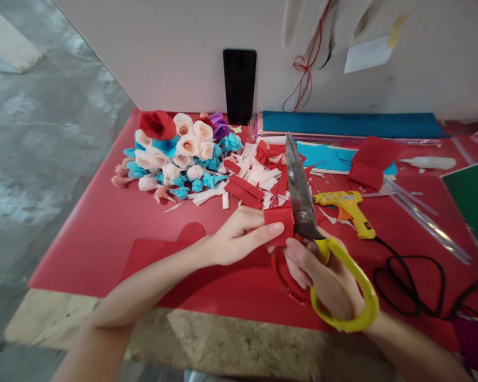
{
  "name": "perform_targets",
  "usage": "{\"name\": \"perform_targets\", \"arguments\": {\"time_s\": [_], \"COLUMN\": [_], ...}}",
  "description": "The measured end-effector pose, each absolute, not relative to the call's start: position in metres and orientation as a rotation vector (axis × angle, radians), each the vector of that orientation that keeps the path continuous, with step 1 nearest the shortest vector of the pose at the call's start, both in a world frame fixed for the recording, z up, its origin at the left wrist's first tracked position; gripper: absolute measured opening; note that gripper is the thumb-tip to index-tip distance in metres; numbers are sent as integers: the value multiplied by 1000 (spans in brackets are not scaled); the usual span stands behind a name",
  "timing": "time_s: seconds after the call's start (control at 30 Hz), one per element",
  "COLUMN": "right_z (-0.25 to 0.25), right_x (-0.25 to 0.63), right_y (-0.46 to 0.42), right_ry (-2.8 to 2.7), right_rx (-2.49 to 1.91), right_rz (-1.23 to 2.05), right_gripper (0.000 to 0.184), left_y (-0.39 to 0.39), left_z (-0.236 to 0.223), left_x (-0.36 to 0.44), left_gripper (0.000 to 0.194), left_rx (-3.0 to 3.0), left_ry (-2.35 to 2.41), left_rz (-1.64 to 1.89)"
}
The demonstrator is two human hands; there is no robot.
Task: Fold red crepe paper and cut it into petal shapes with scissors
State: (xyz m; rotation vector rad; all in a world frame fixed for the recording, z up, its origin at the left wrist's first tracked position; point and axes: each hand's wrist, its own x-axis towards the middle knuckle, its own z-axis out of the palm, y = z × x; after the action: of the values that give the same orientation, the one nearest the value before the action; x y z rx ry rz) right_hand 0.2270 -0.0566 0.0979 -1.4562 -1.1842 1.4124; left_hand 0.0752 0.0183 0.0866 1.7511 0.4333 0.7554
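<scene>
My left hand is closed on a small folded piece of red crepe paper, thumb on top. Close beside it, my right hand grips a pair of scissors with yellow handles and grey blades pointing away from me. The blades lie at the paper's right edge; I cannot tell whether they touch it. Right fingertips are next to the paper's lower corner. Just beyond both hands lies a pile of red and white paper scraps. Under my left forearm is a larger flat red sheet.
Paper flowers in several colours are heaped at the back left. A black phone leans on the white board. At right are a yellow glue gun with its black cord, clear glue sticks and a white bottle.
</scene>
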Motion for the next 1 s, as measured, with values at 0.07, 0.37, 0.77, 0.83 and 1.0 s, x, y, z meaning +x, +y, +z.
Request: {"name": "perform_targets", "arguments": {"time_s": [0.07,0.37,0.77,0.83,1.0], "right_z": [95,90,88,89,96], "right_x": [226,219,241,242,240], "right_y": [-58,-59,-57,-58,-57], "right_ry": [-1136,-949,-1561,-1664,-1719], "right_rx": [-1444,-1251,-1304,-1365,-1389], "right_rz": [1411,1571,1417,1361,1373], "right_gripper": [18,39,20,19,15], "left_y": [13,5,28,29,31], "left_z": [83,82,86,88,93], "left_x": [79,83,67,66,65], "left_gripper": [39,27,32,33,30], "left_rx": [1748,1761,1458,1529,1775], "left_ry": [496,590,711,686,599], "left_rz": [840,1075,1229,1205,1147]}}
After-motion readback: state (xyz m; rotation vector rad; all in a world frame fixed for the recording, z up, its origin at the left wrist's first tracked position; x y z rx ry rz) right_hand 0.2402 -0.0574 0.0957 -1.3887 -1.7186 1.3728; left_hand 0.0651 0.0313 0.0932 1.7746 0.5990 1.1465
